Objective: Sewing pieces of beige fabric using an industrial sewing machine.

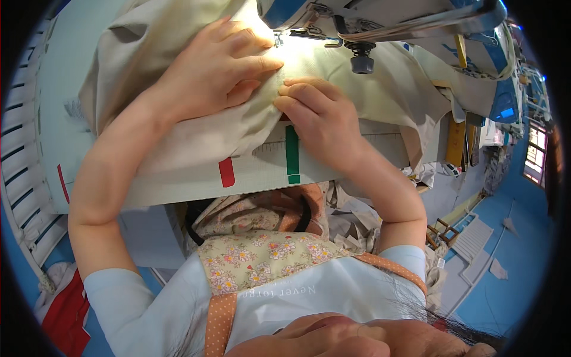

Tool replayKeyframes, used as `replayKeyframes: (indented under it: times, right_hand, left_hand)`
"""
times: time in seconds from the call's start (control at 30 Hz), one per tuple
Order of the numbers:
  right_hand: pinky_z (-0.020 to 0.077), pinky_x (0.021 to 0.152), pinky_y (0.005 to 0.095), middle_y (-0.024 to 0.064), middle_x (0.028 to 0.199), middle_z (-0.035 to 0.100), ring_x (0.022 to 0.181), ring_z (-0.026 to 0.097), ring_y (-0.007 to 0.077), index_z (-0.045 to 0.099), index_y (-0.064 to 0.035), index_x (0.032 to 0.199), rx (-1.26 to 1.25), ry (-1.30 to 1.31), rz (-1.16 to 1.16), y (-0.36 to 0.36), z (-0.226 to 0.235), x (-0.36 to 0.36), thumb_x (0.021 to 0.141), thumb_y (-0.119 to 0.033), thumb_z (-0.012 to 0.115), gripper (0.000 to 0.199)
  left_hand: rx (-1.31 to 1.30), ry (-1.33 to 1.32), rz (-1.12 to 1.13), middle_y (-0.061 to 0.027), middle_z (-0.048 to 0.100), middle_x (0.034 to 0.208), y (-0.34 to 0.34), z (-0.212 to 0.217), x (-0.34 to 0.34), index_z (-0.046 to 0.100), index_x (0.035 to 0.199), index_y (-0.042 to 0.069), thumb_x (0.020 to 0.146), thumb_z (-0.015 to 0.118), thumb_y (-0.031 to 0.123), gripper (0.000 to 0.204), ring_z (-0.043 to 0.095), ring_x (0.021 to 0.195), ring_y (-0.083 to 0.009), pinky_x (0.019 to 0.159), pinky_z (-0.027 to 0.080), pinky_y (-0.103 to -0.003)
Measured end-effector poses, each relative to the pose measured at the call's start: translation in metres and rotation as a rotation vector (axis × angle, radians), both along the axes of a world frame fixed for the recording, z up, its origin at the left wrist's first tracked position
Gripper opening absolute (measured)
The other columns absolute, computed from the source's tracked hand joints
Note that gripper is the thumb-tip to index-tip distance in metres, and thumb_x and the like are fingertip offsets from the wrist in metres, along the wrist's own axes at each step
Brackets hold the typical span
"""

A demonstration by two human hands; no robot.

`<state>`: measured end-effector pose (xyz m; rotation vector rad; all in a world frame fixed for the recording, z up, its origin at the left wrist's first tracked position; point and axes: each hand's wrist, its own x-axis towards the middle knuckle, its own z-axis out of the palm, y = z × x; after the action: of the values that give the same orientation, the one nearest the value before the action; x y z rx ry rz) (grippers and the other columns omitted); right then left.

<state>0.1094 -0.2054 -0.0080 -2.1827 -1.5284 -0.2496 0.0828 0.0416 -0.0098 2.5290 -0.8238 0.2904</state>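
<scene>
**A:** Grip state on the hands?

**B:** Left hand (223, 68) lay flat, fingers spread, pressing down on the cream fabric (196, 134). Nothing clenched, just palm and fingertips on the cloth. Right hand (318, 116) had fingers curled, pinching a fold of the same fabric right beside the left fingertips. The two hands were nearly touching.

**A:** Where was the fabric?

**B:** Spread over the worktop (178, 181), bunched to the left, running up under the sewing machine (380, 18). Presser foot (279, 40) sat just above the left fingertips, under a bright lamp spot. Black knob (361, 59) hung from the machine just above the right hand.

**A:** Markings on the worktop?

**B:** Green tape strip (292, 153) just under the right hand, red tape strip (226, 172) to its left, near the front edge. A printed ruler scale ran between them, partly covered by cloth.

**A:** Anything else?

**B:** Floral apron (262, 262) with orange dotted straps on the person, over a pale blue shirt. Fabric scraps (351, 226) piled below the worktop's edge.
</scene>
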Motion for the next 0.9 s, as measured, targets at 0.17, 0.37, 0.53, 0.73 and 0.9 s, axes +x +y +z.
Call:
replayKeyframes:
  times: [0.17,0.37,0.53,0.73,0.9]
  right_hand:
    - [0.0567,0.084,0.0375,0.0037,0.103,0.063,0.100,0.066,0.0262,0.068,-0.0091,0.096,0.004,-0.064,0.011,0.002,0.003,-0.020,0.067,-0.006,0.071,0.029]
    - [0.0560,0.086,0.0377,0.0041,0.100,0.066,0.100,0.065,0.0263,0.068,-0.0091,0.093,0.137,0.001,0.020,-0.006,-0.003,-0.039,0.067,-0.006,0.071,0.026]
    - [0.0545,0.085,0.0402,0.0056,0.101,0.064,0.101,0.064,0.0260,0.065,-0.0069,0.094,0.142,-0.002,0.014,-0.012,-0.007,-0.044,0.069,-0.013,0.066,0.026]
    - [0.0505,0.094,0.0434,0.0047,0.105,0.065,0.103,0.064,0.0247,0.066,-0.0086,0.101,0.085,0.055,0.014,-0.022,0.009,-0.033,0.070,-0.013,0.071,0.031]
    - [0.0456,0.103,0.0475,0.0040,0.116,0.063,0.114,0.060,0.0234,0.066,-0.0099,0.111,-0.026,-0.019,0.023,-0.024,0.012,-0.011,0.071,-0.014,0.076,0.042]
  left_hand:
    - [0.113,-0.027,0.010,-0.0010,0.060,0.130,-0.002,0.009,-0.007,0.064,0.128,0.018,0.080,0.073,0.010,0.049,0.054,0.124,-0.0250,0.118,0.033,-0.048]
    - [0.138,0.201,0.010,-0.0012,0.060,0.131,-0.016,0.022,-0.037,0.063,0.126,0.010,0.083,0.071,0.014,0.044,0.053,0.128,-0.0210,0.120,0.031,-0.051]
    - [0.086,0.132,0.051,-0.0028,0.060,0.132,-0.032,0.018,-0.054,0.063,0.125,0.010,0.082,0.070,0.013,0.044,0.053,0.129,-0.0226,0.117,0.034,-0.051]
    - [0.049,0.061,0.088,-0.0040,0.059,0.134,-0.037,0.009,-0.064,0.062,0.124,0.011,0.078,0.071,0.015,0.046,0.052,0.129,-0.0258,0.115,0.037,-0.052]
    - [0.059,0.052,0.103,-0.0043,0.058,0.136,-0.037,0.007,-0.065,0.062,0.124,0.012,0.077,0.072,0.015,0.048,0.052,0.129,-0.0269,0.116,0.037,-0.052]
